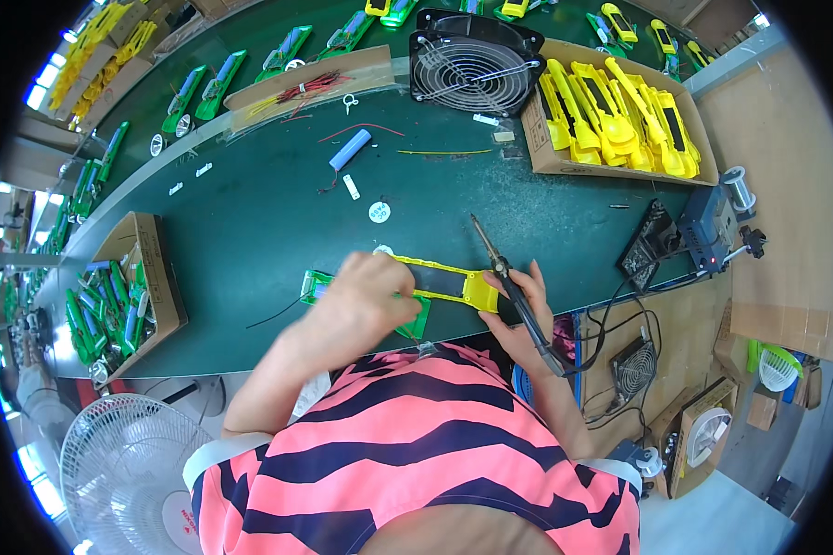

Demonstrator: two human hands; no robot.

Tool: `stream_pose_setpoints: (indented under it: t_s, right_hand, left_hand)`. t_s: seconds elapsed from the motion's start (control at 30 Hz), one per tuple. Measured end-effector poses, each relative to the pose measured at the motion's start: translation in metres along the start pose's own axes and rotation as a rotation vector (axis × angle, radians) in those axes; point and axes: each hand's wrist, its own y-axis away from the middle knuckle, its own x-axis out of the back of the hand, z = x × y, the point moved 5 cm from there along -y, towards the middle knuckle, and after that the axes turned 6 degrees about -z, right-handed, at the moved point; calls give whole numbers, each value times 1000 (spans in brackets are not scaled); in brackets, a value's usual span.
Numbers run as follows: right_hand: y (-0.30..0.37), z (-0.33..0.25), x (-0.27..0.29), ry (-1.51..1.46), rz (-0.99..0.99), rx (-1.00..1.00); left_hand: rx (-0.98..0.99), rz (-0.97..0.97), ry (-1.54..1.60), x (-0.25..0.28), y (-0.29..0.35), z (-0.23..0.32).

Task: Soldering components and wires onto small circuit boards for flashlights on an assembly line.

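My right hand grips a soldering iron, its tip pointing up and away to the left. The thumb and fingers of that hand also hold the wide end of a yellow plastic housing, a long open frame. My left hand is closed, fingers bent together, at the other end of the housing. Whatever is pinched in it is hidden. Partly beneath the left hand lies a green plastic housing with a blue part at its left end. A thin dark wire trails left from it.
A blue cylindrical battery and loose wires lie ahead. A box of yellow housings stands far right beside a black fan. At the left is a box of green assemblies. The soldering station and its stand are right.
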Motion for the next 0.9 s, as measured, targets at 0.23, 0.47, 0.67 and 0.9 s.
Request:
stream_pose_setpoints:
  t_s: [0.23,0.47,0.67,0.9]
  right_hand:
    - [-7,-8,0,-2,-26,-36]
    - [-23,1,-13,-62,-28,43]
    - [-30,-13,8,-56,59,208]
    - [-15,-4,34,-413,125,64]
  left_hand:
    - [64,49,-127,-39,9,-10]
    - [266,301,-53,-49,-12,-19]
    - [401,225,-67,-59,-16,-28]
    - [368,213,-105,-60,-17,-26]
